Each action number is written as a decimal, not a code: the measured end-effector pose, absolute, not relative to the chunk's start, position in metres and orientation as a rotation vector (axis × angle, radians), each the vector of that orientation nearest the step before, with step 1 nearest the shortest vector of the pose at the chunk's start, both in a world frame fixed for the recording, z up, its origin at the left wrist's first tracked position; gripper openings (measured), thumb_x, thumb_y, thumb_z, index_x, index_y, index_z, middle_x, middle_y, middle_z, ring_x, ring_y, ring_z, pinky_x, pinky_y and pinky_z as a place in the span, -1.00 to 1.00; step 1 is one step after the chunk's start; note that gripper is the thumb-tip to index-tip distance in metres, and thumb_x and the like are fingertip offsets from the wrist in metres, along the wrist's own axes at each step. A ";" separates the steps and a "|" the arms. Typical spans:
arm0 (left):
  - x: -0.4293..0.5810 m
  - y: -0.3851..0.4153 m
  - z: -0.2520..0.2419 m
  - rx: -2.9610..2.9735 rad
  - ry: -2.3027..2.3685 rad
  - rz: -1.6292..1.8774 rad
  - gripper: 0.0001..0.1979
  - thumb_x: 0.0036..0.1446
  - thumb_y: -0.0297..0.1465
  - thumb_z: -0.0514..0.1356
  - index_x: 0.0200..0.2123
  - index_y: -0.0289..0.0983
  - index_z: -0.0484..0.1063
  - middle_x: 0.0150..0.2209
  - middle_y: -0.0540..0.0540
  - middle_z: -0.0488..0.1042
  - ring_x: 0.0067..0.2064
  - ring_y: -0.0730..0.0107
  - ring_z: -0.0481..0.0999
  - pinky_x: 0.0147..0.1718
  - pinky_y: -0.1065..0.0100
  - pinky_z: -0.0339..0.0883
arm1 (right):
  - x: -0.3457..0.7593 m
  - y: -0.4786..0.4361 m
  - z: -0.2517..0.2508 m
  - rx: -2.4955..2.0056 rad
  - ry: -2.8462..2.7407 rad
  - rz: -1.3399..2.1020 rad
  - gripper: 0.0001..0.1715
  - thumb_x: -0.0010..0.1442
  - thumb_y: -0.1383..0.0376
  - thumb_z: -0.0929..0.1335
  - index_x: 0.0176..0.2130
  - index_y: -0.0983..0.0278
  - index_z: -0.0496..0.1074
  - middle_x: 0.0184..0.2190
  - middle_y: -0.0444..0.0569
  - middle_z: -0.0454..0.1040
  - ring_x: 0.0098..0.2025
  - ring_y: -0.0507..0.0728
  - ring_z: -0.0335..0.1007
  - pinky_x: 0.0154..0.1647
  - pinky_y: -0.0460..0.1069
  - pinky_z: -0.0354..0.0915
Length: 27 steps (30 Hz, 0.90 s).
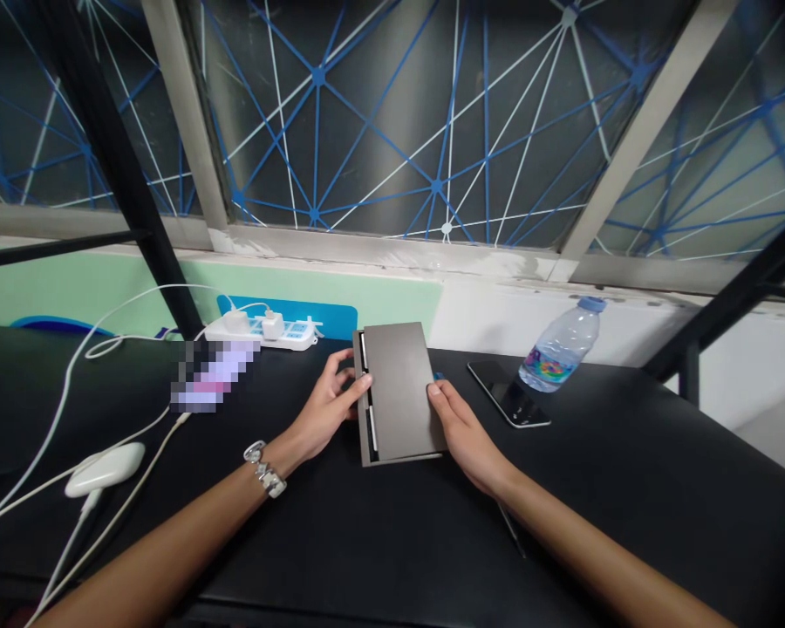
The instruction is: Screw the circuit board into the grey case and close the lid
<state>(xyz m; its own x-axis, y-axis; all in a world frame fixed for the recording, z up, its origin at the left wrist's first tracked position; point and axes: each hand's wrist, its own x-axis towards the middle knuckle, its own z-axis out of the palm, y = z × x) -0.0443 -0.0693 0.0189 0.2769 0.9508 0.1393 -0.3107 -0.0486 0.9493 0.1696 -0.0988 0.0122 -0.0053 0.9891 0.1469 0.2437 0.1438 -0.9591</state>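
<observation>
Between my hands is a flat grey box (pixel 402 392), held a little above or on the black table; I cannot tell which. A dark gap with white edges inside shows along its left side. My left hand (pixel 331 401) grips that left side, thumb on the top face and fingers behind the edge. Around the right edge, my right hand (pixel 461 427) is closed, its thumb on top and most fingers hidden underneath. A thin dark stick-like thing (pixel 511 530) lies partly under my right forearm.
On the black table (pixel 340 541), a phone (pixel 510 397) lies right of the box beside a tilted-looking water bottle (pixel 563 344). To the left are a white power strip (pixel 262 331), a blurred-out screen (pixel 215 377), a white earbud case (pixel 105 469) and several white cables.
</observation>
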 end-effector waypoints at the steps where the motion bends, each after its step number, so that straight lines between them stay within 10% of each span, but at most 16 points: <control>1: -0.044 -0.069 0.019 1.174 0.725 1.190 -0.44 0.15 -0.21 0.29 0.15 -0.08 0.15 -0.03 -0.17 0.41 -0.16 0.26 0.52 -0.36 0.32 0.48 | 0.170 -0.099 0.014 -1.276 -1.465 0.938 -0.59 0.32 -0.06 0.18 -0.19 0.17 0.36 -0.23 -0.09 0.42 -0.09 0.16 0.32 0.00 0.02 0.23; 27: -0.043 -0.073 0.022 1.152 0.740 1.198 -0.43 0.13 -0.20 0.30 0.13 -0.06 0.13 -0.04 -0.15 0.40 -0.13 0.25 0.51 -0.32 0.28 0.47 | 0.167 -0.102 0.015 -1.282 -1.529 0.931 -0.62 0.33 -0.05 0.16 -0.25 0.17 0.28 -0.31 -0.10 0.40 -0.14 0.17 0.35 -0.06 0.04 0.27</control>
